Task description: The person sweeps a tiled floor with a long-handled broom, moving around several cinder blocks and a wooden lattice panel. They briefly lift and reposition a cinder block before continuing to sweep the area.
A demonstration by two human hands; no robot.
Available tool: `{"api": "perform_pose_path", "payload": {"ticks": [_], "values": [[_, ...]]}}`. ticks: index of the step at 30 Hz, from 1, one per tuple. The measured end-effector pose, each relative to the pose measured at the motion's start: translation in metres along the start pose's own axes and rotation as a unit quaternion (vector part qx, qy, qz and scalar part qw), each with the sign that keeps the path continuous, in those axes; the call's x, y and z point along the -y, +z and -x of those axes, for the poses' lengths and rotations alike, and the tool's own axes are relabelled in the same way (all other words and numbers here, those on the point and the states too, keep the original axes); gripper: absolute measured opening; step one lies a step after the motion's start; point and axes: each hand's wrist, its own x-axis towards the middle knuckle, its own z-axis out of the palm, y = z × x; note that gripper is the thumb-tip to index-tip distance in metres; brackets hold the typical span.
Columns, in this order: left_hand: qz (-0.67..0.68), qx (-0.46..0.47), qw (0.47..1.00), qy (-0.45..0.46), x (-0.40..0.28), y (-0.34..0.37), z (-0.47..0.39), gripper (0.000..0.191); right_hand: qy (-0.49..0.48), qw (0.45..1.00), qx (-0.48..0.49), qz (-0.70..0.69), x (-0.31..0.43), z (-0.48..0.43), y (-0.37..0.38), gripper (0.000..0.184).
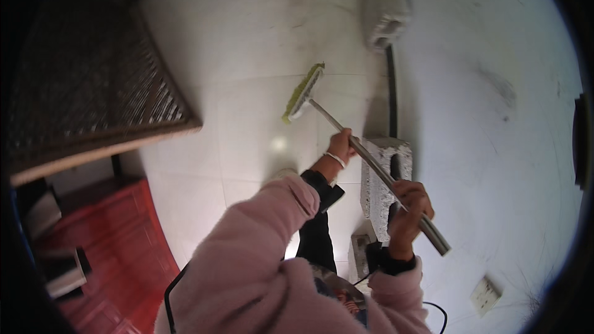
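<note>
A broom-like floor tool has a long metal pole and a wide white head with a yellow-green fringe; whether it is bristle or cloth is hard to tell. My left hand, with a light bracelet at the wrist, is closed around the pole's lower part. Higher up, near the free end, my right hand grips the same pole. The head rests on or just above the pale tiled floor, ahead of my feet.
Hollow concrete blocks stand along the white wall on the right, with another block farther off. A wood-framed woven panel juts in from the left above red paneled furniture. A wall socket sits low right.
</note>
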Motion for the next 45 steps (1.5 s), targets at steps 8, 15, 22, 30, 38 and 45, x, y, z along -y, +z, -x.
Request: {"api": "perform_pose_path", "payload": {"ticks": [8,15,22,30,38,45], "values": [[0.238,-0.142,0.96,-0.042,0.008,-0.131,0.065,0.01,0.196,0.922,0.304,0.14,-0.03,-0.006,0.029,0.021],[0.218,-0.221,0.93,-0.197,-0.007,-0.164,0.019,0.01,0.113,0.896,0.372,0.217,-0.099,-0.026,0.084,0.021],[0.37,-0.015,0.923,-0.101,-0.074,-0.032,-0.07,0.016,0.114,0.931,0.296,0.179,-0.036,-0.135,0.103,0.013],[0.205,-0.076,0.975,0.027,-0.121,-0.017,-0.015,0.014,0.005,0.929,0.289,0.233,-0.01,-0.073,0.108,0.031],[0.122,-0.179,0.976,-0.007,-0.106,-0.111,-0.012,0.023,0.239,0.948,0.159,0.135,-0.053,-0.015,0.142,0.031],[0.055,-0.191,0.979,-0.04,-0.108,-0.113,0.0,0.024,0.207,0.946,0.157,0.195,-0.035,-0.027,0.157,0.034]]}}
